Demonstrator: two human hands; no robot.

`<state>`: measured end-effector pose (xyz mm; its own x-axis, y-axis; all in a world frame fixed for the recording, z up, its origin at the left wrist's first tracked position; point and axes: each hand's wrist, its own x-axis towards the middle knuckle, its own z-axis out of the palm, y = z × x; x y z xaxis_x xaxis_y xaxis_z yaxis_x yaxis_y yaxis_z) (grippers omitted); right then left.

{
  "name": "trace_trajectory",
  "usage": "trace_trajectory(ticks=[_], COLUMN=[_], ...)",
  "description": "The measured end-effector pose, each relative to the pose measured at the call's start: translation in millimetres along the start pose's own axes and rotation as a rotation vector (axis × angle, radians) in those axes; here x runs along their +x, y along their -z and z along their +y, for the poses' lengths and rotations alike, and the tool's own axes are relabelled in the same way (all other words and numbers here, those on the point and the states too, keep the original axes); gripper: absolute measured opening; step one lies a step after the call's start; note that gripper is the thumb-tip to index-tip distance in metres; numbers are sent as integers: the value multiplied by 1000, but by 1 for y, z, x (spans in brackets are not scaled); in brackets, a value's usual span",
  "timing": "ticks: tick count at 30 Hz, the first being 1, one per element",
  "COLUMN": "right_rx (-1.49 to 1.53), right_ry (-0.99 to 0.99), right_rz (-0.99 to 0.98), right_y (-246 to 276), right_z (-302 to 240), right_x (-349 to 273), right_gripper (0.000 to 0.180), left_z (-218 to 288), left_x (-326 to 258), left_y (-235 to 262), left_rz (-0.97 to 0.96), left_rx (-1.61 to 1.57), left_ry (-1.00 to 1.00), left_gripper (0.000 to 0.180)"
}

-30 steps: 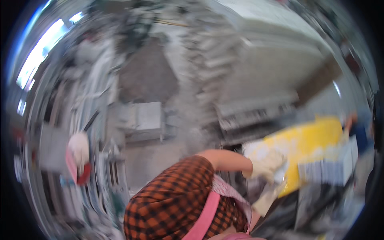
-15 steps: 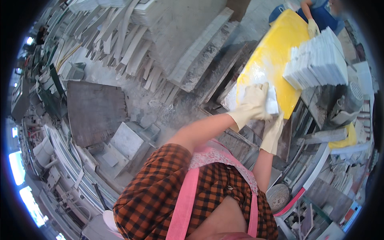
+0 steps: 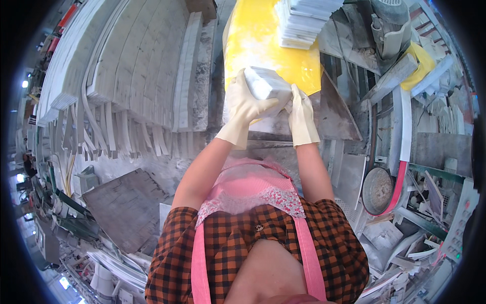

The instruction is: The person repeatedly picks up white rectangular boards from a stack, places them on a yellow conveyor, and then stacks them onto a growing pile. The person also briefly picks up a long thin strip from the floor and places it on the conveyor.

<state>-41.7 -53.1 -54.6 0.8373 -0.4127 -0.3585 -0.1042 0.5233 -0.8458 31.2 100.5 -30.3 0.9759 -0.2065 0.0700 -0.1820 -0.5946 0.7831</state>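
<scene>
A small stack of white-grey stone tiles (image 3: 267,82) is between my two hands, tilted, over the near end of a yellow-covered table (image 3: 248,38). My left hand (image 3: 245,103), in a cream rubber glove, wraps the stack's left side, thumb along its near face. At the right end, my right hand (image 3: 302,112), gloved the same way, has its fingers bent against the tiles; some fingertips are hidden. Beyond my hands, a taller stack of white tiles (image 3: 302,23) stands on the yellow cover.
Long stone slabs (image 3: 134,63) are piled at the left, strips jutting from their near ends. A brown board (image 3: 124,207) lies at lower left. To the right are a yellow cloth (image 3: 419,66), a round pan-like vessel (image 3: 378,190) and stone offcuts (image 3: 385,233).
My view has swung to the right, so the table now lies straight ahead. The tiles, earlier low on the table under my left hand, are now tilted up between both hands.
</scene>
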Motion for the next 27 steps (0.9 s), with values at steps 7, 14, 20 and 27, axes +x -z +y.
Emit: trace_trajectory(ticks=[7,14,20,27], right_rx=[-161,-188,-272,-434], right_ry=[308,241,286,297], right_rz=[-361,-490,-509,-263], right_y=[10,-19,-71,-169], right_z=[29,22,0,31], right_x=[9,24,23,14], right_gripper=[61,92,126,69], left_z=[-16,-48,-71,-136], left_x=[21,33,34,58], left_y=[17,40,68,122], left_rz=[-164,-347,-541,-682], left_rx=[-667,-1266,-1472,-1643], left_ry=[151,420,516,582], left_gripper=[90,63,74,66])
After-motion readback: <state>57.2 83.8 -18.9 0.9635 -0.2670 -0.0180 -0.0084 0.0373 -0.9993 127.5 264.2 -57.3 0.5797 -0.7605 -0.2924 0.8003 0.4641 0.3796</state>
